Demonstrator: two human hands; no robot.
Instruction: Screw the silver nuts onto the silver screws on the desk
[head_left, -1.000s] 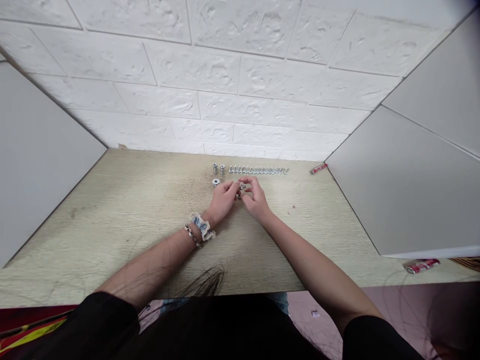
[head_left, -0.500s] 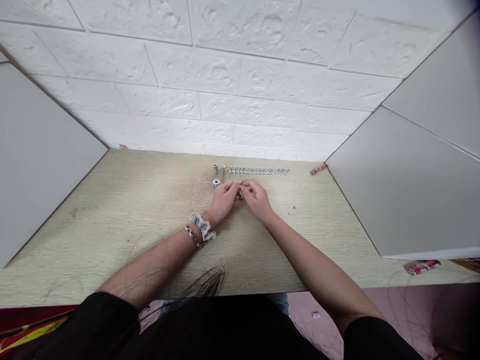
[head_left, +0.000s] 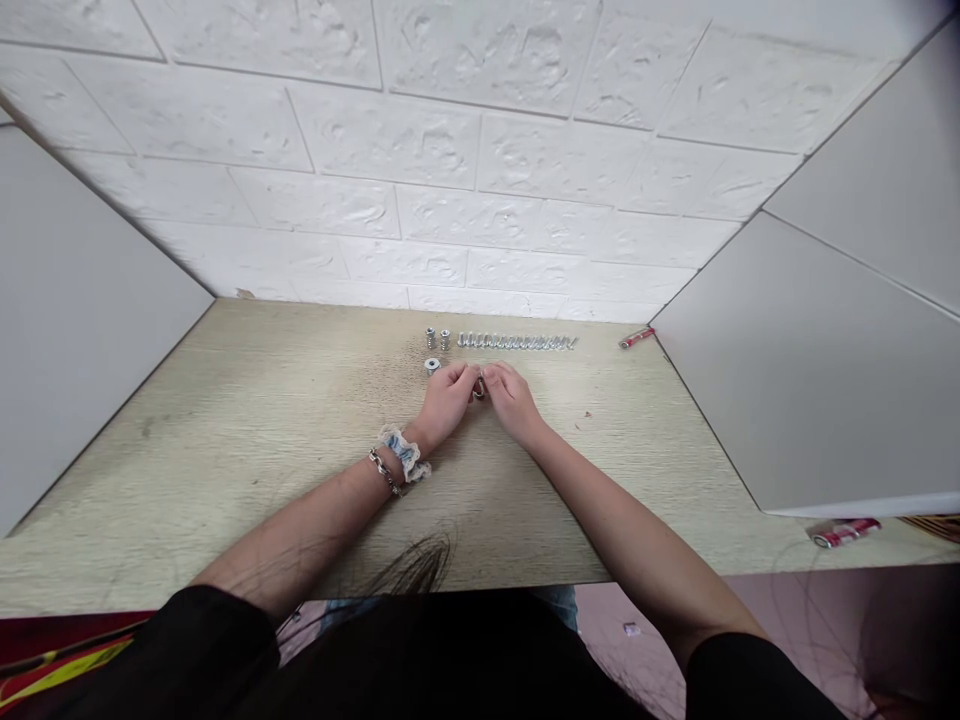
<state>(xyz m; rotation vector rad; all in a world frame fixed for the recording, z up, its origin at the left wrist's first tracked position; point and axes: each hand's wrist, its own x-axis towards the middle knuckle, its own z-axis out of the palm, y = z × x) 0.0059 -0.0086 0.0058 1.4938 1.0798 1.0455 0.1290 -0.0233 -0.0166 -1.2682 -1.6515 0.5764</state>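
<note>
1. The left hand [head_left: 448, 397] and the right hand [head_left: 511, 397] meet fingertip to fingertip over the wooden table [head_left: 247, 440], both curled in on one small metal part [head_left: 478, 386] pinched between them.
2. Both hands grasp that small metal part; only a dark sliver of it shows in the gap between the fingers.
3. The part is too small and too covered to tell which way it points or how its long axis lies.
4. Just beyond the grip, away from the body, a row of bolts [head_left: 517, 342] lies in a line running left to right, parallel to the wall; each bolt in the row is too small to read singly.
5. Beyond the grip and a little to its left, two upright fittings [head_left: 438, 338] stand side by side at the left end of that row.
6. Just left of the left hand's fingertips, a round nut [head_left: 432, 365] sits flat on the table, near but apart from the fingers.
7. Well to the right of the grip, a red-and-white object [head_left: 636, 338] lies against the grey side panel [head_left: 787, 380].
8. On the left wrist, back from the grip, sit a frilled scrunchie [head_left: 405, 450] and a chain bracelet [head_left: 385, 472].
</note>
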